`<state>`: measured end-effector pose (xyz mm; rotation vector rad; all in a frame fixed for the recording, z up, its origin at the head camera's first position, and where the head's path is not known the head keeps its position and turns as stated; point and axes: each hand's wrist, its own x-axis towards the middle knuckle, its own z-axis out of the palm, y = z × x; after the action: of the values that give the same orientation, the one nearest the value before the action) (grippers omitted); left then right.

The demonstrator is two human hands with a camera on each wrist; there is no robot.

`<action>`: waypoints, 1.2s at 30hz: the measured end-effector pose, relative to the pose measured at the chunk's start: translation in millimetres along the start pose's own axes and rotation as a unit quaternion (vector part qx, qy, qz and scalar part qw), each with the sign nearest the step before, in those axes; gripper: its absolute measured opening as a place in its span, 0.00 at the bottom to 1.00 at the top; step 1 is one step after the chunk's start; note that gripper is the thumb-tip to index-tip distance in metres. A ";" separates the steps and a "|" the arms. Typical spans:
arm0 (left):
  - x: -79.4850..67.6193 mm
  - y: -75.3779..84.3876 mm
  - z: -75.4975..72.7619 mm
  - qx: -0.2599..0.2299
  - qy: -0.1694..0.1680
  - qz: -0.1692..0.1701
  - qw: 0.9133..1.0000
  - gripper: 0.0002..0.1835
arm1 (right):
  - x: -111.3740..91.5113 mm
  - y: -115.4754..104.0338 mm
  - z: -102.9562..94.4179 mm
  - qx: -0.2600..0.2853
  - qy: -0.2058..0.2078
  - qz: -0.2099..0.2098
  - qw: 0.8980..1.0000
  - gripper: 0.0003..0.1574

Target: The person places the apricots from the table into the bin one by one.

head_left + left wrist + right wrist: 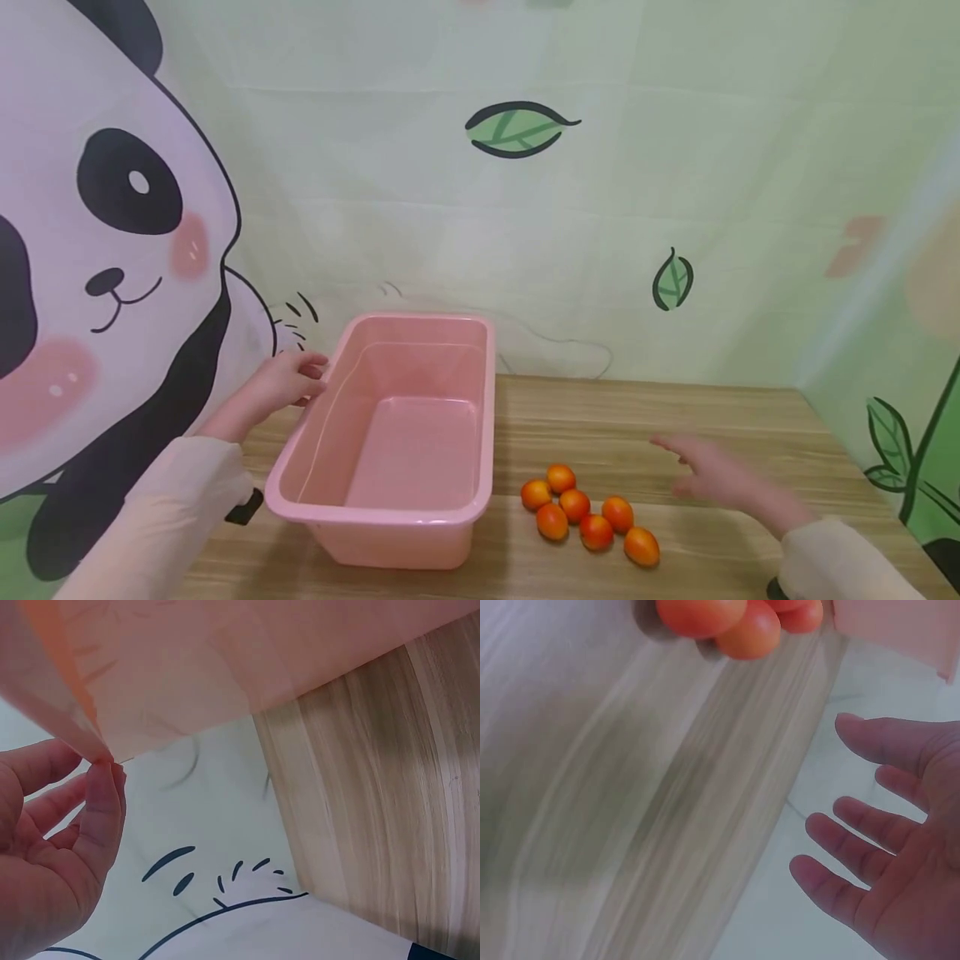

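Observation:
A deep pink plastic basin (480, 417) stands on the wooden table, its inside bare. At its left side my left hand (288, 379) pinches the rim, with the thumb and fingertips (101, 780) meeting at the edge in the left wrist view. Several small orange-red fruits that look like tomatoes (574, 506) lie in a loose cluster to the right of the basin. Over the table, right of the fruits, is my right hand (712, 475), its fingers spread and holding nothing. In the right wrist view some of the tomatoes (748, 634) show at the top, apart from that hand.
Wood-grain table (600, 417) reaches back to a pale green cloth backdrop (375, 167) printed with leaves. A large printed panda (135, 250) covers the backdrop's left side. Dark bands (244, 507) show at the sleeve cuffs.

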<state>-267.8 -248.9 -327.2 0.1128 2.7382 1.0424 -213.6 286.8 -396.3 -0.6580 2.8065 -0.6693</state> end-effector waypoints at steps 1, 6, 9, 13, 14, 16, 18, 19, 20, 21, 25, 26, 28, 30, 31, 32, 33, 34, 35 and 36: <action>0.6 -0.4 0.1 0.000 -0.001 0.000 1.000 0.26 | -0.4 0.1 1.9 0.006 -0.004 -0.006 1.000 0.39; 3.1 0.5 0.4 0.005 -0.002 -0.006 1.000 0.26 | -2.0 0.1 11.3 0.044 -0.033 -0.010 0.998 0.36; 3.6 1.4 0.7 0.001 -0.005 -0.013 1.000 0.26 | -2.9 1.5 17.1 0.069 -0.052 -0.014 0.996 0.33; 3.0 2.4 0.1 -0.011 -0.013 -0.020 1.000 0.26 | -4.9 1.7 24.7 0.107 -0.087 -0.014 0.990 0.31; 3.0 2.4 -0.1 -0.014 -0.014 -0.023 1.000 0.26 | -5.5 1.0 26.4 0.116 -0.096 -0.012 0.988 0.31; 3.0 2.6 -0.4 -0.018 -0.017 -0.027 0.999 0.26 | -7.0 -0.6 29.6 0.135 -0.108 -0.020 0.985 0.30; 3.6 2.2 -0.5 -0.020 -0.019 -0.031 0.999 0.26 | -8.4 -1.4 33.2 0.141 -0.114 -0.029 0.983 0.29; 3.9 2.0 -0.5 -0.020 -0.020 -0.033 0.999 0.26 | -9.0 -2.0 35.0 0.146 -0.116 -0.031 0.982 0.29; 4.5 1.3 -0.5 -0.021 -0.020 -0.036 0.999 0.26 | -9.5 -2.5 36.8 0.151 -0.121 -0.027 0.981 0.29; 5.0 0.8 -0.5 -0.020 -0.021 -0.037 0.999 0.26 | -9.9 -2.5 38.8 0.153 -0.122 -0.023 0.980 0.29; 5.6 0.0 -0.5 -0.021 -0.024 -0.041 0.999 0.26 | -10.8 -3.2 45.6 0.163 -0.130 -0.012 0.978 0.28; 5.4 0.0 -0.5 -0.022 -0.025 -0.042 0.999 0.26 | -10.7 -3.4 47.1 0.163 -0.133 -0.013 0.978 0.28; 4.5 0.8 -0.6 -0.023 -0.026 -0.042 0.999 0.26 | -10.9 -3.8 49.6 0.160 -0.137 -0.021 0.977 0.26; 3.5 1.4 -0.7 -0.024 -0.026 -0.041 0.999 0.26 | -11.1 -3.9 52.3 0.151 -0.139 -0.027 0.978 0.25; 3.0 1.8 -0.7 -0.025 -0.026 -0.041 0.999 0.26 | -11.3 -4.0 53.6 0.146 -0.139 -0.027 0.979 0.25; 2.6 2.0 -0.7 -0.024 -0.026 -0.040 0.999 0.26 | -11.5 -4.1 54.9 0.143 -0.139 -0.028 0.980 0.24; 2.1 2.3 -0.8 -0.023 -0.025 -0.041 0.999 0.26 | -11.8 -4.0 56.2 0.137 -0.137 -0.028 0.981 0.24; 1.7 2.7 -0.8 -0.024 -0.025 -0.041 0.999 0.26 | -12.0 -3.9 57.6 0.131 -0.135 -0.029 0.982 0.24; 1.4 2.8 -0.9 -0.024 -0.025 -0.041 0.999 0.26 | -12.2 -4.0 58.9 0.127 -0.134 -0.029 0.982 0.24; 1.3 2.8 -1.0 -0.023 -0.025 -0.041 0.999 0.26 | -12.4 -4.2 60.0 0.124 -0.133 -0.029 0.983 0.24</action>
<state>-269.3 -247.3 -324.8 0.0187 2.6485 1.0644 -184.7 266.0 -446.3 -0.7242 2.4179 -0.8543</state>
